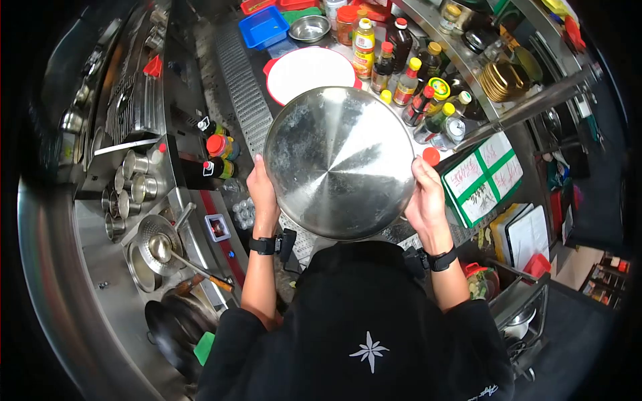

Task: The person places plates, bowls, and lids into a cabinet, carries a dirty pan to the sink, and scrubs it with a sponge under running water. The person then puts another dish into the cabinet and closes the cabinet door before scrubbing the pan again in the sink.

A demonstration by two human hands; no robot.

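Note:
A large round metal lid or pan is held up in front of my body, its shiny flat face toward the camera. My left hand grips its left edge, and my right hand grips the right edge. The fingers of both hands are partly hidden behind the metal. Just beyond its upper edge lies a white cutting board with a red rim. Several sauce bottles stand past its upper right side.
At the left, a stove counter holds a strainer and ladle, several metal cups and dark woks. A blue basket and a metal bowl sit at the top. A green-strapped white box is at the right.

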